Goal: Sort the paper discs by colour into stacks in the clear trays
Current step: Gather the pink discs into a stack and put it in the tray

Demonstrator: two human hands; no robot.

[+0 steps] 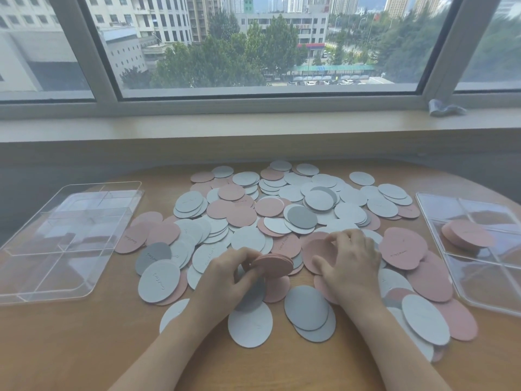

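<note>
A wide heap of pink, light grey and dark grey paper discs (282, 210) covers the middle of the wooden table (84, 348). My left hand (234, 275) grips a thin stack of pink discs (272, 265) just above the heap. My right hand (351, 263) rests on the heap beside that stack, its fingertips on a pink disc (318, 249). A clear divided tray (64, 241) lies on the left with nothing in it. Another clear tray (479, 249) on the right holds a short stack of pink discs (468, 235) in a far compartment.
A window sill (253, 122) and window run along the far side of the table. A crumpled grey cloth (445, 108) lies on the sill at the right. Bare wood shows at the table's near left.
</note>
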